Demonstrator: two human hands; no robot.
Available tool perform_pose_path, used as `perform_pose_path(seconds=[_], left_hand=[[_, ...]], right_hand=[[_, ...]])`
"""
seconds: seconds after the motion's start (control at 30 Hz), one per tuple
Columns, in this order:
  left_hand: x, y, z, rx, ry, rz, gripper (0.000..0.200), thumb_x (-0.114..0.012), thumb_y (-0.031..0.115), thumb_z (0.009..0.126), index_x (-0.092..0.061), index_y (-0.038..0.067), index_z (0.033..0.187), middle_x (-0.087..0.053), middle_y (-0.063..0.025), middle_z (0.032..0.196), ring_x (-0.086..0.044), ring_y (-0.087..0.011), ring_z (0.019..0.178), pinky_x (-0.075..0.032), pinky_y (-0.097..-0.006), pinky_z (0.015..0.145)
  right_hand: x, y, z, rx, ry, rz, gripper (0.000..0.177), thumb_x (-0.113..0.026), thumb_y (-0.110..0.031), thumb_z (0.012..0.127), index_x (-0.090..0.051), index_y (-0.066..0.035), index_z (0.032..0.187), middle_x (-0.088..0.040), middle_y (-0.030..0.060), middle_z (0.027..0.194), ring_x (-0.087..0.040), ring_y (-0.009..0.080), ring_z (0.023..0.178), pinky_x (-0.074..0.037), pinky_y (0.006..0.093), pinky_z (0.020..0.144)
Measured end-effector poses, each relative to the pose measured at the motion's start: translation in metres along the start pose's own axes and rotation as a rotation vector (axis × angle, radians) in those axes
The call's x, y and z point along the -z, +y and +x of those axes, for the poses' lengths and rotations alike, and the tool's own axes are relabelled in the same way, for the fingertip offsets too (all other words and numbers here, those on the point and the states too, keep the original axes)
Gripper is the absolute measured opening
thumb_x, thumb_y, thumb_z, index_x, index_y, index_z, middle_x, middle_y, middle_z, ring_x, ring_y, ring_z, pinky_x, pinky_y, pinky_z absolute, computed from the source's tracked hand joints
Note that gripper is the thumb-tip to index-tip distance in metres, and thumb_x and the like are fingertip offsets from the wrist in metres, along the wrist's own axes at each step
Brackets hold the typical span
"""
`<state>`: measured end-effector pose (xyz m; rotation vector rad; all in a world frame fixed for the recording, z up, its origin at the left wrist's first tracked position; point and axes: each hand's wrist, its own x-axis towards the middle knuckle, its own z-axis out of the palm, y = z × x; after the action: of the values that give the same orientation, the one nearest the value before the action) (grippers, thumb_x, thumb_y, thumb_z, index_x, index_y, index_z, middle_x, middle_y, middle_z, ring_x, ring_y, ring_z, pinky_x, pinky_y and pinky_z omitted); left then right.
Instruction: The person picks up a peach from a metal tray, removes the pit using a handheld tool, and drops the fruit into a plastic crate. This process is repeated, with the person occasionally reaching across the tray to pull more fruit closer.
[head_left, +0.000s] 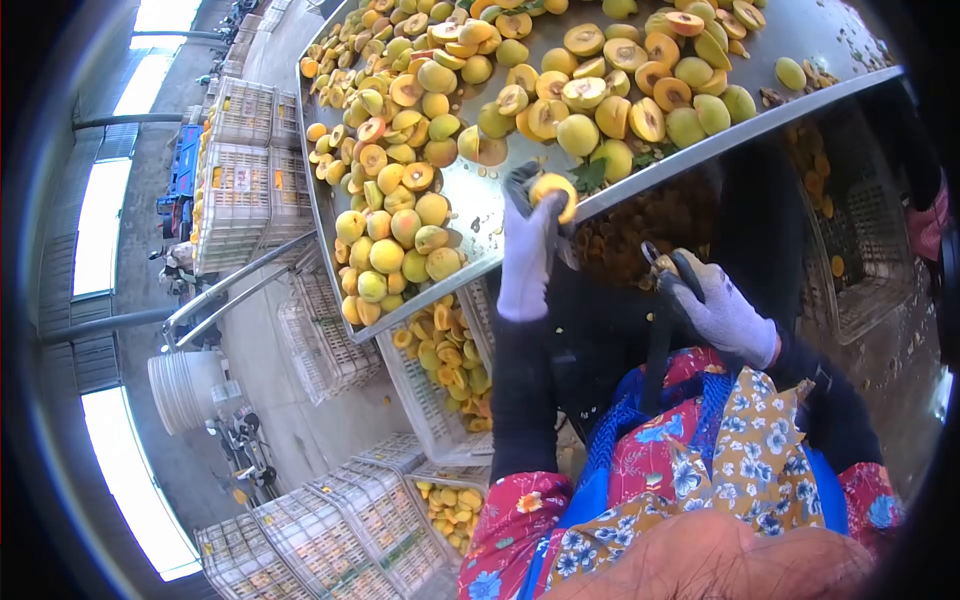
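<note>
Nearest, below the surface's (475, 205) edge: your right grip (722, 315) closed round a metal-tipped tool (649, 250); your left grip (527, 235) pinches a yellow fruit piece (553, 197) right at that edge. On the surface: many cut fruits (585, 93), plenty apparently whole (386, 256), so roughly mixed, exact share unclear. Beyond the surface's left side, stacked crates (240, 195) hold more fruit.

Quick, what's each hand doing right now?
Left hand: closed on a yellow fruit.
Right hand: closed around a small metal-tipped tool; its exact shape is hard to tell.
</note>
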<state>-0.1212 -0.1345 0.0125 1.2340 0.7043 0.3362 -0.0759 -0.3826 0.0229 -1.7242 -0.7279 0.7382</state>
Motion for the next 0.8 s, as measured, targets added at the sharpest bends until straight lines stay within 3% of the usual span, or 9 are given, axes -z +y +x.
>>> perform_pose_path(seconds=[0.07,0.1,0.17,0.2,0.33,0.43,0.63,0.73,0.8], left_hand=[[-0.004,-0.002,-0.033,0.122,-0.156,-0.138,0.039,-0.068,0.012,0.090,-0.055,0.006,0.126,-0.061,-0.0023,0.096,-0.062,-0.0106,0.079,-0.049,-0.0173,0.056],[-0.012,-0.004,-0.047,0.140,-0.167,-0.109,0.029,-0.063,0.024,0.097,-0.060,0.006,0.120,-0.061,-0.0019,0.097,-0.061,-0.0103,0.081,-0.050,-0.0191,0.062],[-0.019,-0.031,-0.059,-0.026,-0.253,-0.182,0.037,-0.054,0.038,0.102,-0.061,0.003,0.116,-0.062,-0.0023,0.098,-0.061,-0.0105,0.084,-0.051,-0.0226,0.073],[-0.027,-0.036,-0.068,-0.032,-0.231,-0.183,0.047,-0.044,0.045,0.105,-0.060,0.002,0.116,-0.062,-0.0035,0.098,-0.061,-0.0114,0.086,-0.051,-0.0256,0.080],[-0.043,-0.035,-0.093,0.042,-0.228,-0.254,0.048,-0.041,0.046,0.106,-0.059,0.002,0.112,-0.064,-0.0075,0.097,-0.063,-0.0137,0.088,-0.052,-0.0259,0.079],[-0.047,-0.044,-0.097,-0.002,-0.196,-0.236,0.045,-0.041,0.043,0.106,-0.059,0.002,0.111,-0.065,-0.0085,0.093,-0.063,-0.0140,0.085,-0.052,-0.0261,0.078],[-0.050,-0.069,-0.102,-0.171,-0.063,-0.090,0.039,-0.039,0.033,0.108,-0.059,0.000,0.108,-0.066,-0.0088,0.089,-0.063,-0.0153,0.082,-0.051,-0.0270,0.076],[-0.053,-0.072,-0.105,-0.265,0.002,0.061,0.037,-0.038,0.030,0.108,-0.060,0.000,0.107,-0.065,-0.0085,0.086,-0.062,-0.0154,0.079,-0.050,-0.0276,0.074],[-0.054,-0.071,-0.105,-0.312,0.040,0.187,0.037,-0.037,0.028,0.108,-0.061,0.000,0.106,-0.065,-0.0080,0.083,-0.062,-0.0153,0.076,-0.050,-0.0279,0.073]], right_hand=[[0.001,-0.012,0.002,0.001,-0.055,-0.068,0.019,-0.057,-0.014,0.097,-0.055,-0.001,0.110,-0.064,0.0178,0.077,-0.065,0.0343,0.069,-0.048,0.0403,0.062],[0.000,-0.015,0.002,0.001,-0.081,-0.101,0.018,-0.057,-0.010,0.096,-0.054,-0.001,0.111,-0.065,0.0200,0.080,-0.066,0.0382,0.073,-0.049,0.0413,0.064],[-0.005,-0.012,-0.002,0.078,-0.063,-0.179,0.019,-0.057,-0.011,0.096,-0.052,0.001,0.110,-0.066,0.0206,0.079,-0.065,0.0408,0.074,-0.048,0.0442,0.062],[-0.008,-0.005,-0.005,0.102,-0.056,-0.227,0.020,-0.057,-0.011,0.096,-0.052,0.002,0.110,-0.065,0.0213,0.079,-0.065,0.0414,0.074,-0.048,0.0454,0.061],[-0.010,0.001,-0.014,0.039,-0.109,-0.358,0.026,-0.059,-0.014,0.094,-0.050,0.003,0.111,-0.065,0.0233,0.080,-0.064,0.0431,0.073,-0.047,0.0487,0.061],[-0.013,0.009,-0.016,0.082,-0.111,-0.355,0.044,-0.061,-0.023,0.093,-0.047,0.011,0.117,-0.062,0.0237,0.071,-0.062,0.0423,0.063,-0.048,0.0488,0.055],[-0.008,-0.005,-0.013,-0.095,-0.243,-0.048,0.032,-0.056,-0.027,0.097,-0.056,0.004,0.106,-0.064,0.0258,0.082,-0.063,0.0403,0.073,-0.049,0.0437,0.064],[0.003,-0.014,-0.010,-0.409,-0.368,0.323,0.034,-0.054,-0.031,0.100,-0.059,0.002,0.097,-0.066,0.0183,0.083,-0.065,0.0304,0.075,-0.048,0.0375,0.067],[-0.005,-0.002,-0.012,-0.249,-0.308,0.130,0.036,-0.053,-0.033,0.101,-0.059,0.001,0.098,-0.065,0.0110,0.081,-0.064,0.0231,0.074,-0.047,0.0346,0.067]])
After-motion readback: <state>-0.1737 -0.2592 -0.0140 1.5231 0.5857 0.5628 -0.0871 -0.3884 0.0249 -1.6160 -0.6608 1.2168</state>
